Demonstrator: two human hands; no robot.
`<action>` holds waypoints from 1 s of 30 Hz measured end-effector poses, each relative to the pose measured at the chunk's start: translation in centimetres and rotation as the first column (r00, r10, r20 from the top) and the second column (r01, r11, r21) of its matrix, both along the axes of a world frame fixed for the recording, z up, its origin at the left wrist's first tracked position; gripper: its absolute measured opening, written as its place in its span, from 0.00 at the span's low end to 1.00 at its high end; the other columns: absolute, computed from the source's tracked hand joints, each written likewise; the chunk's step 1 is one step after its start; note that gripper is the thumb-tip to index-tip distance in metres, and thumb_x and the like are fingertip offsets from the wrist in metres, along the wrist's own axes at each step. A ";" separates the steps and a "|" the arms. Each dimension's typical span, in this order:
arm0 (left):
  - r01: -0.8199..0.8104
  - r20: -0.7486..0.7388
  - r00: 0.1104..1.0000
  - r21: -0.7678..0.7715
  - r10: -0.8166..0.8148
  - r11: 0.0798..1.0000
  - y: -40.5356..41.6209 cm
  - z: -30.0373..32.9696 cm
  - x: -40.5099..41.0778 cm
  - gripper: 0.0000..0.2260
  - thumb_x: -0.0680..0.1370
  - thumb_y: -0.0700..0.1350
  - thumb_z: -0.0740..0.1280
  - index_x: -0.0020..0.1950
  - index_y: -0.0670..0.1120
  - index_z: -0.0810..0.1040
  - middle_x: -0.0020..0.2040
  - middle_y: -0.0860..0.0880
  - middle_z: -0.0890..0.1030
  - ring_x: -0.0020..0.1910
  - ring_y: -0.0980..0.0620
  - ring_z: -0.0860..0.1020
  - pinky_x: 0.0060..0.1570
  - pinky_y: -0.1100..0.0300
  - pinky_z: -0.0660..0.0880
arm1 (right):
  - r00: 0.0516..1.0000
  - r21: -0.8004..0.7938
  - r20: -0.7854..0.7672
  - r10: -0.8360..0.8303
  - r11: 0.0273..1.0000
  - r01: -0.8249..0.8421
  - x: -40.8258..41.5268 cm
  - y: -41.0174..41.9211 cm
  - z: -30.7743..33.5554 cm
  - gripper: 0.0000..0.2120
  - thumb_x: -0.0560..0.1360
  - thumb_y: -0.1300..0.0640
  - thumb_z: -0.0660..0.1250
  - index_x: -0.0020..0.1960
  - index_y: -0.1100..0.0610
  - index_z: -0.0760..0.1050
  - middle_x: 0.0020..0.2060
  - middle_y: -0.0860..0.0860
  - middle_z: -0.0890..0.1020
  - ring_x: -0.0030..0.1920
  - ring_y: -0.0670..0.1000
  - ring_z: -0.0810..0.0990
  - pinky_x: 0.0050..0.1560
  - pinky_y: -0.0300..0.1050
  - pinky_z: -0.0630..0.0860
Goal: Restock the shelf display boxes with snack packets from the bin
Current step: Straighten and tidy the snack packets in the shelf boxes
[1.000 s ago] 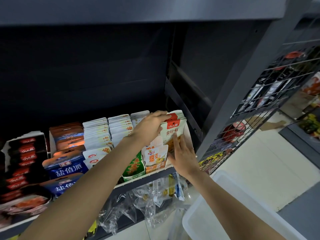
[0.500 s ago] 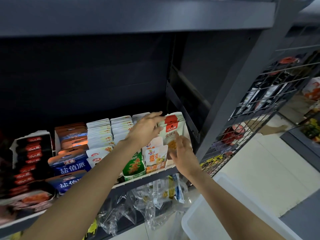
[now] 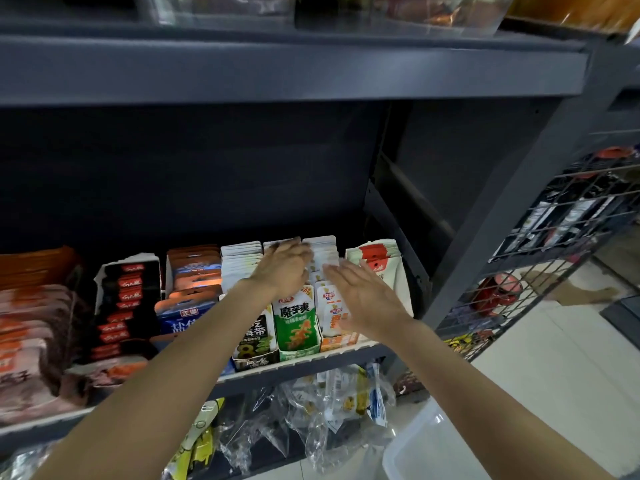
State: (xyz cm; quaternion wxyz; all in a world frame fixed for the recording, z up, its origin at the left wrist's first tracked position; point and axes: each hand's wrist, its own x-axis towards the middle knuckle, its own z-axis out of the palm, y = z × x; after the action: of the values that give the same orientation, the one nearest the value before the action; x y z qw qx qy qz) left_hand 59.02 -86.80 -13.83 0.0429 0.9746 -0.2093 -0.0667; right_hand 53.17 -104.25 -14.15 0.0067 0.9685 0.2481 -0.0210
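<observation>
1. At the bottom right corner, nearest the camera, stands the white plastic bin [image 3: 412, 452] on the pale floor; only its rim and one wall show.
2. Just above it, under the shelf edge [image 3: 294, 367], clear cellophane bags [image 3: 311, 414] hang in a bunch.
3. On the shelf front stand the display boxes: a green box [image 3: 298, 336] of snack packets, a black-and-white box [image 3: 255, 344] to its left, an orange-trimmed box [image 3: 337, 336] to its right.
4. The right hand [image 3: 369, 299] hovers over the orange-trimmed box with fingers straight and spread, palm down, holding nothing — motion blur hides whether it touches the packets.
5. The left hand [image 3: 284, 268] lies flat on the white packet rows [image 3: 242, 261] behind the green box, fingers extended and holding nothing.
6. Further right stands a row of white packets with red tops [image 3: 377, 256], upright, beside the shelf's end wall.
7. Leftward sit blue packets [image 3: 180, 315], a box of black packets [image 3: 124, 299] and orange ones — all blurred.
</observation>
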 end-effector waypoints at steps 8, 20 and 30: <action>0.096 0.155 0.983 0.011 -0.096 0.995 -0.7 0.4 -0.7 0.15 0.80 0.44 0.58 0.66 0.44 0.70 0.65 0.47 0.72 0.68 0.48 0.64 0.66 0.57 0.60 | 0.998 0.157 0.020 -0.060 0.986 0.056 -1.0 0.5 -0.6 0.25 0.75 0.58 0.66 0.70 0.56 0.63 0.68 0.50 0.67 0.68 0.49 0.63 0.66 0.37 0.60; 0.018 0.047 0.999 0.054 -0.020 0.998 -2.3 -0.5 0.2 0.14 0.80 0.47 0.58 0.63 0.45 0.74 0.62 0.45 0.73 0.64 0.45 0.66 0.61 0.52 0.63 | 0.991 0.193 -0.027 -0.130 0.972 0.133 -1.9 0.3 -0.6 0.28 0.75 0.62 0.65 0.72 0.58 0.59 0.70 0.52 0.63 0.71 0.50 0.60 0.69 0.37 0.58; 0.015 -0.089 0.996 0.009 -0.014 1.000 -3.2 0.2 0.5 0.13 0.80 0.45 0.57 0.60 0.50 0.77 0.57 0.47 0.75 0.64 0.45 0.64 0.60 0.53 0.60 | 0.984 0.237 -0.019 -0.176 0.956 0.175 -2.2 0.3 -0.6 0.27 0.76 0.63 0.62 0.73 0.57 0.57 0.73 0.51 0.58 0.73 0.48 0.56 0.68 0.36 0.60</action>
State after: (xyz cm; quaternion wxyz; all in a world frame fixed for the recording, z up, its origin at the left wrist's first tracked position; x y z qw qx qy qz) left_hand 59.54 -89.99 -13.61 0.0468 0.9693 -0.2141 -0.1116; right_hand 51.00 -103.97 -14.73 -0.1111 0.9805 0.1620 0.0093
